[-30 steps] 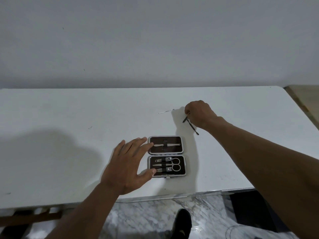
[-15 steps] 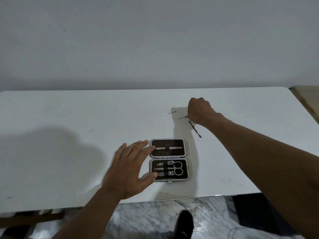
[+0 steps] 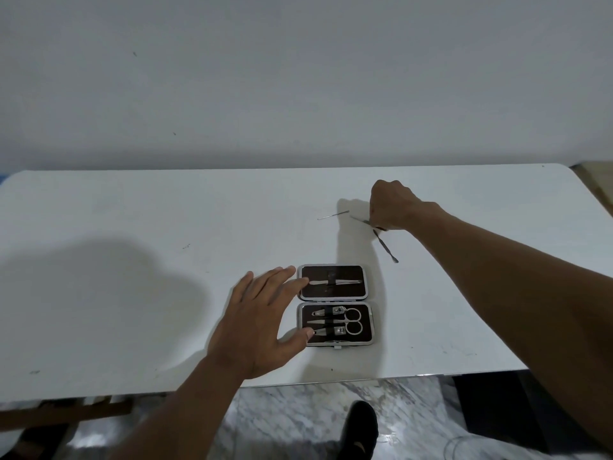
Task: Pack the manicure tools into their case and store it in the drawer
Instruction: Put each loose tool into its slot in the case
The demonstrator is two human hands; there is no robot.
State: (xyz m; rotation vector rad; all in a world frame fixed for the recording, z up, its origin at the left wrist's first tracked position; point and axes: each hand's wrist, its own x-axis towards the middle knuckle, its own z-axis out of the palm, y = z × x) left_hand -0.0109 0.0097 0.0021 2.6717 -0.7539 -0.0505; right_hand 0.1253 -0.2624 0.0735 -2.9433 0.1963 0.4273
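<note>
The manicure case (image 3: 335, 305) lies open near the table's front edge, brown inside with a silver rim. Tweezers sit in its far half; scissors (image 3: 351, 322) and clippers sit in the near half. My left hand (image 3: 262, 322) is spread flat at the case's left side, fingertips and thumb touching its edge. Farther back, my right hand (image 3: 393, 205) pinches a thin metal tool (image 3: 361, 220) at the table surface. A dark slim tool (image 3: 384, 245) lies just below that hand. A fine metal pick (image 3: 333, 215) lies loose to the left.
The white table (image 3: 132, 260) meets a plain wall at the back; its front edge runs across the lower view. Below it are marble floor and my dark shoe (image 3: 360, 429). A wooden surface (image 3: 597, 180) shows at the far right.
My right hand has shifted slightly and now pinches a silver tool, leaving the dark tool on the table. My left hand stays at the case.
</note>
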